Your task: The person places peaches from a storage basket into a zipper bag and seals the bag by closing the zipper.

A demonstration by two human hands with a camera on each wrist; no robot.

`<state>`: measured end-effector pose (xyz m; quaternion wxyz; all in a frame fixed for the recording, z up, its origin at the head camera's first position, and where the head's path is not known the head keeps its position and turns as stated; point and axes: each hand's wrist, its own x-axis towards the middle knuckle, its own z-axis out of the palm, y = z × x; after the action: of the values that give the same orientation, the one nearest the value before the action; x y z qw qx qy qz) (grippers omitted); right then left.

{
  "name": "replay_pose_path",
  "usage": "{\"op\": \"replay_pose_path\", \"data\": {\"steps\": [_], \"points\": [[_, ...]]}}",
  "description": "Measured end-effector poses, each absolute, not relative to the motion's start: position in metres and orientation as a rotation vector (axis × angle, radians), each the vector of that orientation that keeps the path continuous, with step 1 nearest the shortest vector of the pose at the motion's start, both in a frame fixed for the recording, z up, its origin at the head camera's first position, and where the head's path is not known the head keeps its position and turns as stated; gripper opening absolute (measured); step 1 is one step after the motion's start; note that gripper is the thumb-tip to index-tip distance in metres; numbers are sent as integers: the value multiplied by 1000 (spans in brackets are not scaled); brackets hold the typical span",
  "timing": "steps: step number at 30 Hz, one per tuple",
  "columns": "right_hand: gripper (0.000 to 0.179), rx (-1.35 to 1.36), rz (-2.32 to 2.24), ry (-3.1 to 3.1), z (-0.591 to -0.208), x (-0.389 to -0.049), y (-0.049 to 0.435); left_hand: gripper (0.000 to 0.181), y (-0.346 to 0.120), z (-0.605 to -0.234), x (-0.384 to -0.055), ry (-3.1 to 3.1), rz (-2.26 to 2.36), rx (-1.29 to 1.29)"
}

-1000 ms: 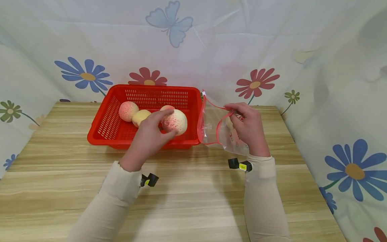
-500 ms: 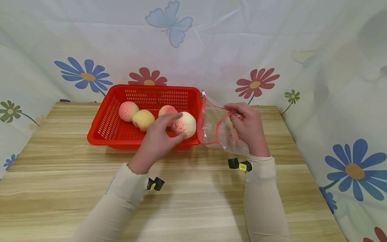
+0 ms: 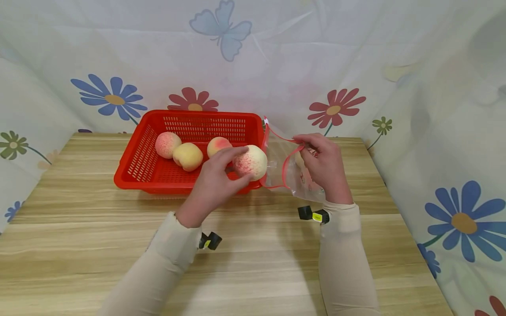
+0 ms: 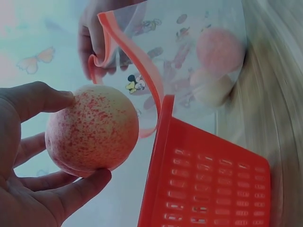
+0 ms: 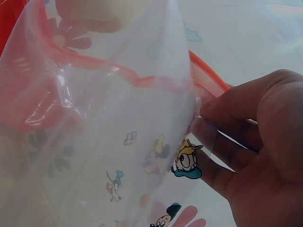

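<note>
A pale peach speckled with red (image 3: 251, 163) is gripped between the fingers and thumb of my left hand (image 3: 215, 182), over the basket's right end and at the mouth of the bag. My right hand (image 3: 326, 164) pinches the red-edged rim of a clear zip bag (image 3: 276, 169), which hangs with its mouth spread toward the basket. Cartoon figures are printed on the bag. Through its wall, the left wrist view shows a pink peach (image 4: 220, 51) and a paler peach (image 4: 210, 89) inside. The red plastic basket (image 3: 136, 173) stands left of the bag, its right rim touching the bag's mouth.
Inside the basket lie a pink peach (image 3: 168, 145), a yellow peach (image 3: 188, 156) and a blushed peach (image 3: 218, 145). The wooden table (image 3: 253, 267) meets a flower-printed cloth (image 3: 253, 74) at the back and sides.
My left hand has carried the speckled peach rightward from over the basket to the bag's mouth, uncovering the yellow and blushed peaches. The right hand and bag have stayed in place.
</note>
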<state>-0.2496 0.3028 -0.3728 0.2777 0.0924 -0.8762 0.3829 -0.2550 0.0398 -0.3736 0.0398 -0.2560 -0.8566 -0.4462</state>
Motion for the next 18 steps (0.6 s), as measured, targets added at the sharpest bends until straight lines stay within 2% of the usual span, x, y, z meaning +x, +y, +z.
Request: {"op": "replay_pose_path", "data": {"steps": [18], "points": [[26, 243, 1031, -2348, -372, -249, 303, 58, 60, -374, -255, -2673, -1324, -929]]}}
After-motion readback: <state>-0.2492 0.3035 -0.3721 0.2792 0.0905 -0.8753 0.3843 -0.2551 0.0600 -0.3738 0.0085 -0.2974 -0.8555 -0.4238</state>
